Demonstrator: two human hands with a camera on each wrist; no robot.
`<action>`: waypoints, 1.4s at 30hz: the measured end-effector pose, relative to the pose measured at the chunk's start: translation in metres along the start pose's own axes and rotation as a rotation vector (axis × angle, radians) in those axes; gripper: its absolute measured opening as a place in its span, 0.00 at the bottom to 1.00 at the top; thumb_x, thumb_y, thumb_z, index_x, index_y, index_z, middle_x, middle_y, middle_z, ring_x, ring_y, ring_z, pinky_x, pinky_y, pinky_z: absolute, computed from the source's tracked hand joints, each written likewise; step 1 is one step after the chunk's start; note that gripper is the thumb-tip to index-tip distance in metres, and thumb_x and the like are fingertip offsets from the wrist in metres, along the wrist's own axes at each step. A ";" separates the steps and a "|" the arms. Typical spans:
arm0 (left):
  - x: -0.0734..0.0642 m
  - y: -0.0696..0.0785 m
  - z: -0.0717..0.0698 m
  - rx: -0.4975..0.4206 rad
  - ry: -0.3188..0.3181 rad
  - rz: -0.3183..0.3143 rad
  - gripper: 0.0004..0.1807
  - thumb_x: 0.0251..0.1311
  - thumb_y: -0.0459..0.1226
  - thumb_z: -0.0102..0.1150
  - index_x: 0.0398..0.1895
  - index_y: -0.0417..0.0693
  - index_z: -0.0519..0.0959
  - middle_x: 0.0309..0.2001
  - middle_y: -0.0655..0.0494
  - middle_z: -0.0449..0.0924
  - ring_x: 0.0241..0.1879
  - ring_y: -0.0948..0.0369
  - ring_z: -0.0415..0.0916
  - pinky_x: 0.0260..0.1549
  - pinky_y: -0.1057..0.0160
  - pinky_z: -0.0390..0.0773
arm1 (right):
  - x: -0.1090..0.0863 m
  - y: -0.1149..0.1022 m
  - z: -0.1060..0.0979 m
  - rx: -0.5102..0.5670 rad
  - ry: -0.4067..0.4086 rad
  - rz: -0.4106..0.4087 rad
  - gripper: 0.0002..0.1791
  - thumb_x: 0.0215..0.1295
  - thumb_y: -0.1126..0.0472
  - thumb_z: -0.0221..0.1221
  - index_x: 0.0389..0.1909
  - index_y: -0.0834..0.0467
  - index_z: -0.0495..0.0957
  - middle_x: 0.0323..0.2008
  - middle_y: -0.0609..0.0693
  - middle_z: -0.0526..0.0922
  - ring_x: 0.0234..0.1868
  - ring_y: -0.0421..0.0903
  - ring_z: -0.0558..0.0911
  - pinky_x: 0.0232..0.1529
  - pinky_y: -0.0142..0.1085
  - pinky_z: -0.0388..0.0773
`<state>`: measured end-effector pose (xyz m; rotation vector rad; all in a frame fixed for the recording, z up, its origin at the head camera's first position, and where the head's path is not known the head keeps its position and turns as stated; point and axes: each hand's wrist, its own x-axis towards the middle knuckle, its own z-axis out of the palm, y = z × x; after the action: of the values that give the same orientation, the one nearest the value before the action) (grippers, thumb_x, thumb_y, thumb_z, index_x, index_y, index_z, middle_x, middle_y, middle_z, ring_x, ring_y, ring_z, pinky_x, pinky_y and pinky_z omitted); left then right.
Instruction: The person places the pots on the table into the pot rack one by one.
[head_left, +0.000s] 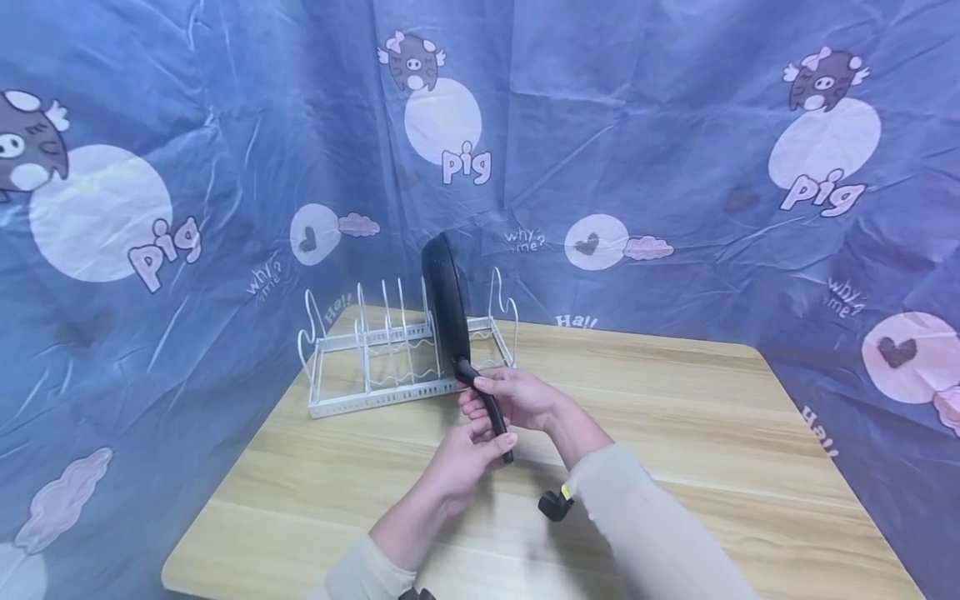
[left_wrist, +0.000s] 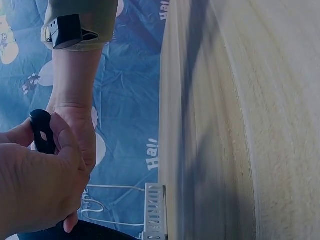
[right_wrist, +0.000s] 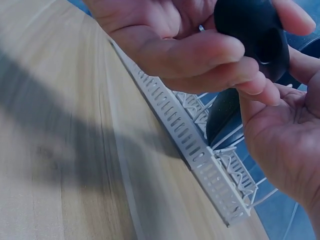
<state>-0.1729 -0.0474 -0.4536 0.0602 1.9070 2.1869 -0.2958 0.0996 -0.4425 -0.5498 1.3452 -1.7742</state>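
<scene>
A black frying pan (head_left: 447,300) stands upright on its edge at the white wire rack (head_left: 408,390), between the rack's wires, with its handle slanting down toward me. My right hand (head_left: 525,400) holds the handle near the pan, thumb on top and fingers underneath. Lower down, my left hand (head_left: 467,460) pinches the handle close to its end. In the left wrist view the handle tip (left_wrist: 44,132), with a hole in it, shows between thumb and fingers. From the right wrist, the pan's dark side (right_wrist: 223,115) shows behind the rack's slotted front rail (right_wrist: 172,112).
Several white upright dividers (head_left: 362,333) stand in the rack to the left of the pan. A light wood table (head_left: 652,400) lies under everything. Blue curtains (head_left: 600,125) printed with pigs hang behind and at both sides. A small black camera (head_left: 555,505) hangs at my right sleeve.
</scene>
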 end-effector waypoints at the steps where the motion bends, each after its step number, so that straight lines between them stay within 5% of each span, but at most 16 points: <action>1: 0.001 -0.001 -0.001 0.003 0.002 0.004 0.29 0.73 0.35 0.67 0.70 0.26 0.73 0.67 0.31 0.80 0.52 0.63 0.83 0.57 0.61 0.88 | 0.001 0.001 0.000 0.002 0.005 0.000 0.17 0.89 0.64 0.40 0.59 0.64 0.77 0.41 0.47 0.93 0.42 0.39 0.92 0.52 0.33 0.90; 9: 0.010 -0.003 -0.004 0.025 -0.004 0.005 0.30 0.73 0.36 0.67 0.71 0.25 0.73 0.69 0.32 0.79 0.52 0.63 0.84 0.56 0.62 0.88 | 0.007 0.003 -0.003 0.022 0.050 0.009 0.19 0.90 0.61 0.41 0.50 0.60 0.82 0.40 0.48 0.93 0.41 0.40 0.92 0.49 0.33 0.91; 16: 0.014 -0.005 -0.008 0.039 -0.010 -0.006 0.31 0.74 0.34 0.66 0.72 0.23 0.71 0.71 0.27 0.76 0.55 0.61 0.84 0.62 0.57 0.88 | 0.008 -0.006 0.002 -0.097 0.194 0.055 0.17 0.86 0.63 0.48 0.63 0.71 0.73 0.41 0.48 0.92 0.42 0.41 0.91 0.50 0.34 0.89; 22: 0.018 -0.011 -0.013 0.077 -0.003 -0.046 0.29 0.71 0.31 0.67 0.70 0.22 0.72 0.63 0.30 0.84 0.48 0.64 0.85 0.58 0.57 0.89 | 0.008 -0.007 0.005 -0.171 0.299 0.107 0.23 0.81 0.69 0.53 0.69 0.77 0.69 0.43 0.51 0.91 0.41 0.41 0.89 0.52 0.34 0.87; 32: 0.036 -0.030 -0.030 0.178 0.005 -0.159 0.18 0.62 0.31 0.76 0.51 0.31 0.83 0.44 0.41 0.93 0.39 0.57 0.93 0.47 0.55 0.93 | 0.012 0.021 -0.013 -0.124 0.321 0.097 0.25 0.81 0.69 0.54 0.72 0.76 0.68 0.54 0.59 0.91 0.47 0.40 0.90 0.62 0.37 0.87; 42: 0.050 -0.044 -0.038 0.319 -0.029 -0.190 0.13 0.64 0.31 0.74 0.48 0.30 0.87 0.45 0.40 0.92 0.38 0.53 0.93 0.41 0.59 0.93 | 0.017 0.046 -0.022 -0.110 0.392 0.075 0.22 0.78 0.69 0.59 0.69 0.72 0.75 0.51 0.54 0.93 0.56 0.45 0.90 0.77 0.50 0.78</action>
<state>-0.2214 -0.0684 -0.5088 -0.0325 2.1312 1.7394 -0.3056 0.0943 -0.4951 -0.2086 1.7143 -1.8150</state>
